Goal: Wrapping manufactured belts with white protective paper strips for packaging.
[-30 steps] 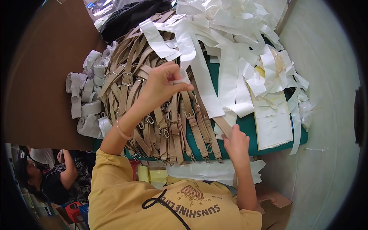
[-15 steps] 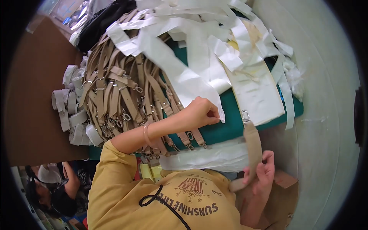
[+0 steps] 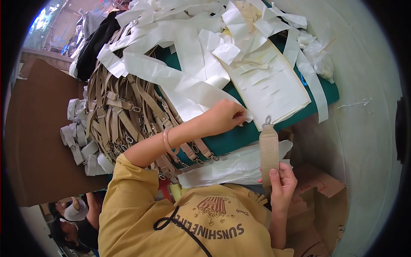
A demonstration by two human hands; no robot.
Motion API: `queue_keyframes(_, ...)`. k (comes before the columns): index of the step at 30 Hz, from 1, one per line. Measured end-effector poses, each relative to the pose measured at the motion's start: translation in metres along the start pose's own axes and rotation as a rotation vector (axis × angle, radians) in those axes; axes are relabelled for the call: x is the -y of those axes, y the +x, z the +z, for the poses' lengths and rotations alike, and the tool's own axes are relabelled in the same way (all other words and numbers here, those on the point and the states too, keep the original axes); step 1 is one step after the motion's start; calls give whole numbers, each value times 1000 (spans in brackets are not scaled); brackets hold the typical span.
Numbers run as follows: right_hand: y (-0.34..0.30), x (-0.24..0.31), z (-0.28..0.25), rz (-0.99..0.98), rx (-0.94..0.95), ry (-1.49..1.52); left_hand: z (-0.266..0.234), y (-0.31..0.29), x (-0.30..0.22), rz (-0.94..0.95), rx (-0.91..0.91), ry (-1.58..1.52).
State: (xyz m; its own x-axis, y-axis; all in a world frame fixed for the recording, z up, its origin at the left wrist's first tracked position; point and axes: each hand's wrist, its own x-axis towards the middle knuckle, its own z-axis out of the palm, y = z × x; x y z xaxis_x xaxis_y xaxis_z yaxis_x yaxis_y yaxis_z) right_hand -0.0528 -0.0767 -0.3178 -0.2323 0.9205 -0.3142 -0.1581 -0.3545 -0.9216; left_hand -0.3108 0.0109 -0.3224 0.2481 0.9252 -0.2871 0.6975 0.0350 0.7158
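Observation:
My right hand [image 3: 283, 180] is closed around the lower part of a beige webbing strap [image 3: 269, 150], thumb lying on its front face. The strap stands up from the hand, with a metal clip [image 3: 268, 120] at its top, by the near edge of a stack of white sheets [image 3: 274, 88]. My left hand [image 3: 227, 116] is closed at the end of a long white paper strip [image 3: 175, 81], pinching it between thumb and fingers. Left of that forearm lies a heap of beige straps [image 3: 124, 107] with metal clips and buckles. The strap's lower end is hidden.
Tangled white strips cover the far part of the green table [image 3: 222, 143]. White rolls [image 3: 87, 150] stand by a brown cardboard panel [image 3: 47, 128] at left. A pale wall [image 3: 368, 111] rises at right, above a torn cardboard box [image 3: 321, 188]. Another person [image 3: 81, 227] is at lower left.
My right hand has closed on the strap, which was curved and now stands straight. My left hand keeps its pinch. The whole view has shifted and turned slightly.

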Motion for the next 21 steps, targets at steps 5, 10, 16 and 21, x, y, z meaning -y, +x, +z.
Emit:
queue_keyframes(5,15,-13,-5,18,110,-179,5,1,-14,8,-46,186)
queue_keyframes(10,26,-20,-13,101,135,-209,9,5,-14,41,-87,277)
queue_keyframes(16,31,-12,-22,214,193,-188,11,5,-13,98,-168,295)
queue_keyframes(21,39,-7,-21,206,193,-119,9,3,-18,32,-89,286)
